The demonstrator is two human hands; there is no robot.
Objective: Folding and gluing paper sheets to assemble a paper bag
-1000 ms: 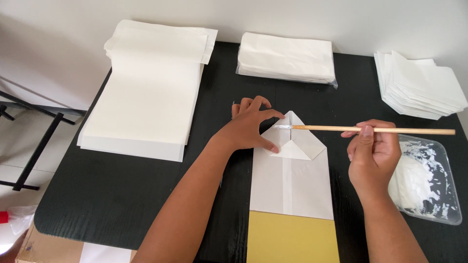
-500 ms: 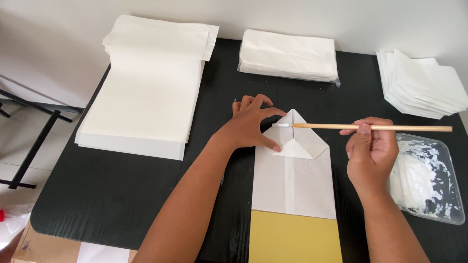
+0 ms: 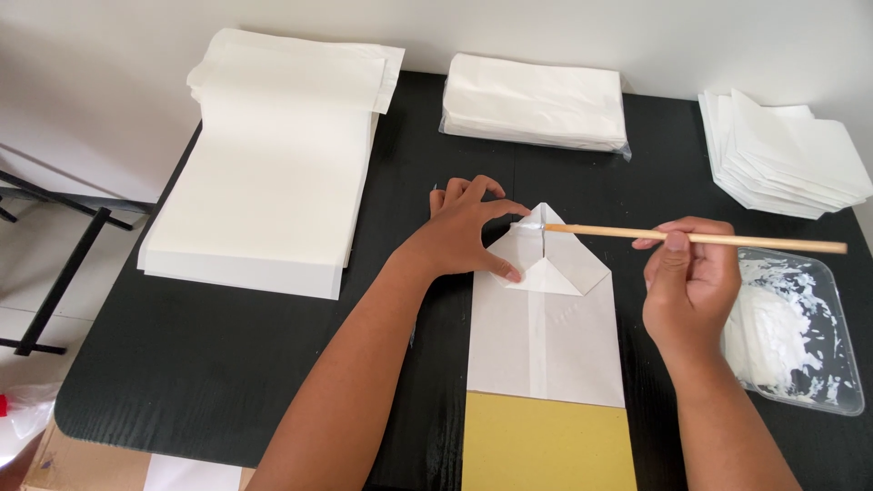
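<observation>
Rightmost, a clear plastic tray (image 3: 841,400) holds smeared white paste (image 3: 773,332). At the black table's (image 3: 227,364) centre lies a white paper bag (image 3: 546,345), its end folded into a point. The left hand (image 3: 464,232) presses flat there, fingers spread; the right hand (image 3: 691,286) grips a thin wooden stick (image 3: 773,242).

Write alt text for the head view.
The left hand presses down a folded white paper bag on a black table while the right hand holds a wooden stick to its fold. A glue tray sits at right.
</observation>
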